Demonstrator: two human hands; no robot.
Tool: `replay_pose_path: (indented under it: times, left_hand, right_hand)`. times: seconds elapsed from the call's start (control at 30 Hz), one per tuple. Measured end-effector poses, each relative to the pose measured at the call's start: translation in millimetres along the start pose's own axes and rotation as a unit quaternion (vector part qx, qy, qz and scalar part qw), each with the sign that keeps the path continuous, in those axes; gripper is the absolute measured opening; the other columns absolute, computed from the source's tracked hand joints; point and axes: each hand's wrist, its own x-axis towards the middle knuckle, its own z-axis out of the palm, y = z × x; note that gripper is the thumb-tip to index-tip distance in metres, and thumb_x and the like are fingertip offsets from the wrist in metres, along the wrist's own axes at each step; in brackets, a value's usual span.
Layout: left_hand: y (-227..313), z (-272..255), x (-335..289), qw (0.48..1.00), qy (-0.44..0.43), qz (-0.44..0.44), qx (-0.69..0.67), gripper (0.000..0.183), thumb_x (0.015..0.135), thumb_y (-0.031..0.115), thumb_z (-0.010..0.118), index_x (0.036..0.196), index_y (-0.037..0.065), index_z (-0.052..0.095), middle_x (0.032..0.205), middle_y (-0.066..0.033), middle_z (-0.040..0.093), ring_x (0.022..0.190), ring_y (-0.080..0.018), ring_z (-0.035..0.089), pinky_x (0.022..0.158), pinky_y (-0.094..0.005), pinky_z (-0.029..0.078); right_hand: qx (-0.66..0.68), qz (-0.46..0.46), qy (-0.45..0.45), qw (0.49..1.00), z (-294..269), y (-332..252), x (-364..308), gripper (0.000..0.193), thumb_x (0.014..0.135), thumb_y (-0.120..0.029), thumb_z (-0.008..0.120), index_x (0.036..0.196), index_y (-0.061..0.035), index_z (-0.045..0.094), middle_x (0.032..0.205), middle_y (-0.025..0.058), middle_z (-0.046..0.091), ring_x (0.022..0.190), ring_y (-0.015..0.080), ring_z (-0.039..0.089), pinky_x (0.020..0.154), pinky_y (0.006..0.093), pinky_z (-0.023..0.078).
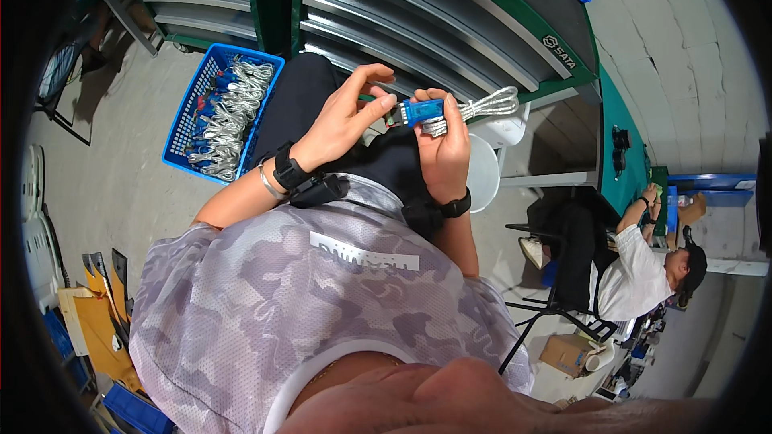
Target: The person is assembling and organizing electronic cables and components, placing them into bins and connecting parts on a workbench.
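Observation:
My right hand (445,149) holds an adapter cable by its translucent blue plug housing (425,112), pinched between thumb and fingers. The cable's silver lead (486,103) is looped into a bundle that sticks out to the right past my fingers. A metal connector end with a small green and red part points left, toward my left hand (350,116). That hand's thumb tip lies right at the connector end, its index finger raised apart from the thumb. Whether the thumb presses on the connector is hard to see.
On the left, a blue basket (171,138) holds several similar bundled cables. A green-framed drawer cabinet (418,20) stands ahead. Beyond my right wrist is a white bucket (482,173). A seated co-worker (635,285) works at a green table (615,181) on the right.

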Motion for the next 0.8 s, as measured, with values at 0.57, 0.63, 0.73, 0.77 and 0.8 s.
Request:
replay_pose_path:
  times: [0.57,0.63,0.73,0.77,0.8]
  left_hand:
    - [-6,-6,0,0.984,-0.165,-0.066,0.027,0.045,0.085,0.011,0.074,0.124,0.001,0.054,0.103,-0.0047,0.065,0.09,-0.0098,0.06,0.08,-0.0257,0.051]
    - [-5,-11,2,0.975,-0.187,-0.12,-0.028,0.04,0.088,0.011,0.072,0.123,0.001,0.055,0.099,-0.0032,0.066,0.092,-0.0073,0.058,0.08,-0.0247,0.05]
    - [-1,-10,1,0.991,-0.125,0.009,0.041,0.036,0.085,0.013,0.074,0.116,0.002,0.059,0.106,-0.0061,0.064,0.096,-0.0153,0.064,0.086,-0.0302,0.052]
    - [1,-10,1,0.988,-0.104,0.057,0.101,0.034,0.085,0.011,0.074,0.114,0.001,0.06,0.106,-0.0058,0.063,0.097,-0.0154,0.063,0.087,-0.0305,0.052]
    - [3,-10,-1,0.987,-0.108,0.063,0.102,0.032,0.082,0.01,0.075,0.108,0.001,0.061,0.107,-0.0076,0.062,0.098,-0.0202,0.064,0.09,-0.033,0.052]
  right_hand:
    - [0.029,0.05,-0.06,0.996,-2,-5,3,0.047,0.107,-0.028,0.028,0.137,0.0062,0.04,0.132,0.0209,0.051,0.121,0.0286,0.051,0.106,0.0443,0.039]
    - [0.002,0.029,-0.033,0.999,0,-5,0,0.042,0.107,-0.026,0.036,0.132,0.0065,0.043,0.126,0.0188,0.054,0.117,0.0249,0.054,0.103,0.0401,0.043]
    - [-0.04,-0.012,-0.017,0.999,1,-2,-2,0.039,0.106,-0.027,0.044,0.127,0.0061,0.046,0.115,0.0159,0.057,0.11,0.0211,0.058,0.098,0.0335,0.048]
    - [-0.045,-0.016,-0.012,0.999,2,-1,-2,0.038,0.106,-0.027,0.044,0.125,0.0056,0.048,0.114,0.0153,0.058,0.108,0.0202,0.058,0.096,0.0323,0.048]
    - [-0.049,-0.02,-0.007,0.999,2,0,-2,0.037,0.106,-0.027,0.044,0.124,0.005,0.049,0.112,0.0147,0.059,0.106,0.0193,0.059,0.094,0.0311,0.048]
